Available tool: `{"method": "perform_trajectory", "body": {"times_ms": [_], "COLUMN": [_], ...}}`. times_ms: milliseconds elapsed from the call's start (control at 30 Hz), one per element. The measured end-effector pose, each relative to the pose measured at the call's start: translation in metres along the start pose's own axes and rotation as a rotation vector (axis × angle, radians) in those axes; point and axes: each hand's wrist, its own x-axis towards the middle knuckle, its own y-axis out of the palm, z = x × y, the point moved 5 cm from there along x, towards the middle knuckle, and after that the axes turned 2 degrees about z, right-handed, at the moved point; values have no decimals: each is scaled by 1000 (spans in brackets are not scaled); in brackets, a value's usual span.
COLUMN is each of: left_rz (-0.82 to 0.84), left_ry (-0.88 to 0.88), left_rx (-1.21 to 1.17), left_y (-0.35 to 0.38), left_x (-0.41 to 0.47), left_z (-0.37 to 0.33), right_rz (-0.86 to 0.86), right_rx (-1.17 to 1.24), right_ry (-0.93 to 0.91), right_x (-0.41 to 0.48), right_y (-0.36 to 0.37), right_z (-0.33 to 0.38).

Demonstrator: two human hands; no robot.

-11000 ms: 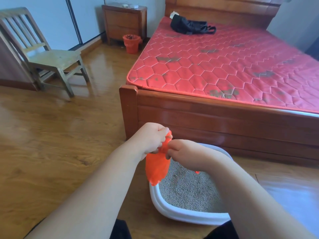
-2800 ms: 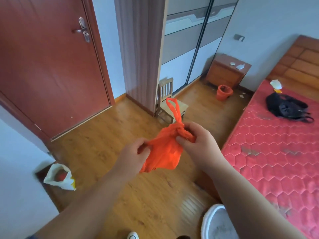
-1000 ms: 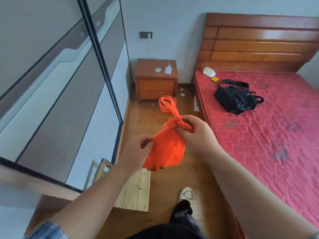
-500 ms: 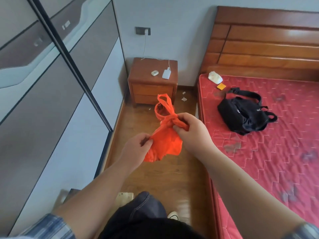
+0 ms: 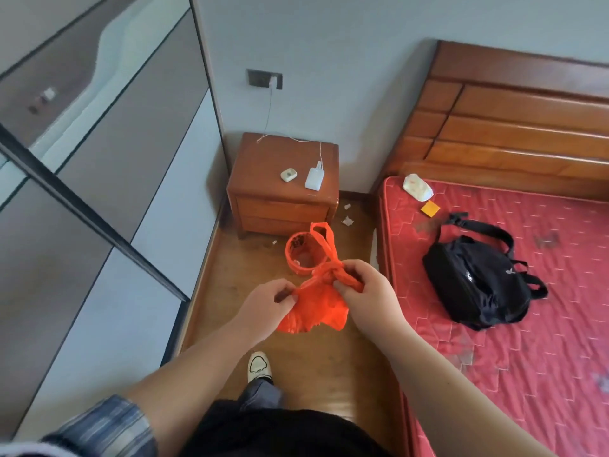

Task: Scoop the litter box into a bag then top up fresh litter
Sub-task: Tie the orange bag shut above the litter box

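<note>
Our right hand (image 5: 365,293) has thumb and fingers curled round the twisted neck of the orange plastic bag (image 5: 313,311), just under its knot (image 5: 331,269). Our left hand (image 5: 265,303) pinches a fold of film at the bag's side. Both hands are closed on the bag and it hangs in the air between them, on our side of the nightstand (image 5: 283,183) and well above the floor.

We judge the bag light and limp. It is thin film with a small lumpy load sagging in the bottom, slick to the fingers and easy to tear if stretched. The neck below the knot looks the soundest place to hold, with the handle loops (image 5: 321,237) a fair second; the belly only deforms when squeezed.

The bag's long axis runs from the loops to the bulge. The loops point up and away toward the nightstand, and the full end points down and back toward us.

An orange waste bin (image 5: 298,258) stands on the floor just in front of the nightstand, partly behind the loops in our view. The bed (image 5: 543,341) lies to the nightstand's right.
</note>
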Motion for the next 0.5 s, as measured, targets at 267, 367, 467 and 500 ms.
{"method": "perform_trajectory", "body": {"times_ms": [267, 367, 467, 500], "left_rz": [80, 94, 63, 56], "left_ry": [-71, -104, -163, -188], "left_rx": [31, 84, 105, 111], "left_y": [-34, -25, -13, -8], "left_x": [164, 219, 275, 295], "left_z": [-3, -2, 9, 13], "right_rz": [-7, 10, 34, 45], "right_rx": [74, 73, 72, 84], "right_ry": [124, 147, 178, 196], "right_x": [147, 207, 265, 284], "right_y": [-7, -15, -16, -16], "right_z": [-20, -39, -67, -78]}}
